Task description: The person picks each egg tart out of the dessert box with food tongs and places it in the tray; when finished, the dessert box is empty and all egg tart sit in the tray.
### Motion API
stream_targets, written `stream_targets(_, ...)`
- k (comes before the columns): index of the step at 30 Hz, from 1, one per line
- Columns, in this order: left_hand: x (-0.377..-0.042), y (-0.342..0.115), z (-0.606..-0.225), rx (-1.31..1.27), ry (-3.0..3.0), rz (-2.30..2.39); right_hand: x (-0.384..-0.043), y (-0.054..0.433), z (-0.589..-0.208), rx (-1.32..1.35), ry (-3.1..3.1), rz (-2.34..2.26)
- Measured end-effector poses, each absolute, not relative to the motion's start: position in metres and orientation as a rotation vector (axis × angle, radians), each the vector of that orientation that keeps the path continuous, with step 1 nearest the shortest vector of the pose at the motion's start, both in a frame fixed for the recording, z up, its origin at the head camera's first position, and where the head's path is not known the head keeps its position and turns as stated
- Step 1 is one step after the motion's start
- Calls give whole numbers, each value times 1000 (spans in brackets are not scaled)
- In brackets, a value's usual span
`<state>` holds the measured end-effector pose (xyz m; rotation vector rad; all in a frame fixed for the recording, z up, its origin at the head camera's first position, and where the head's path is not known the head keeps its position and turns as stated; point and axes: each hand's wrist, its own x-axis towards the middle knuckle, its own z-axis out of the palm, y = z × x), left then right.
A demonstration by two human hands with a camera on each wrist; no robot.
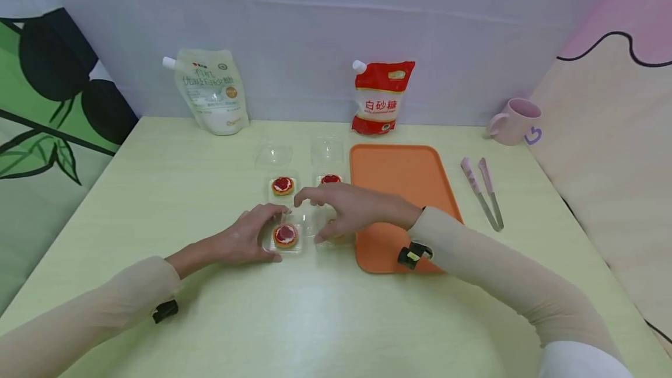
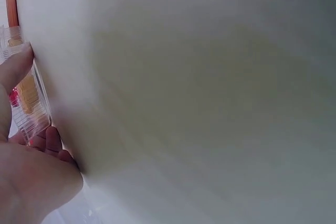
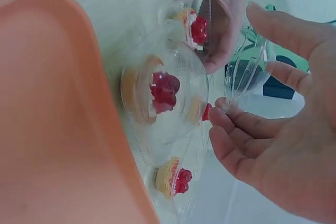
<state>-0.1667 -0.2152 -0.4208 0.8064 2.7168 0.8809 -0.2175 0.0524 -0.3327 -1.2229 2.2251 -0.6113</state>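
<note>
My left hand [image 1: 245, 237] holds a clear plastic box [image 1: 295, 246] by its sides, thumb at the near edge and fingers at the far one. Inside sits a red-topped tart [image 1: 286, 235]. Reaching over from the right, my right hand [image 1: 346, 206] pinches the box's raised clear lid [image 3: 247, 66] between thumb and fingers, as the right wrist view shows. Below that hand is another boxed tart [image 3: 165, 93] under a domed lid, mostly hidden in the head view. Two more tarts, one at back left [image 1: 283, 185] and one at back right [image 1: 331, 179], sit in boxes with lids up.
An orange tray [image 1: 399, 162] lies right of the boxes, under my right forearm. Two pink-handled knives [image 1: 488, 197] are farther right. Along the back stand a pale pouch [image 1: 212, 92], a red and white pouch [image 1: 383, 98] and a pink mug [image 1: 517, 121].
</note>
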Motion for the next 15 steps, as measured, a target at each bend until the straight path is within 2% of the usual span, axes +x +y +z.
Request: stream_targets(15,-164,-217,-418,803,2645,925,-247,55,-343,-1048,2087,-979)
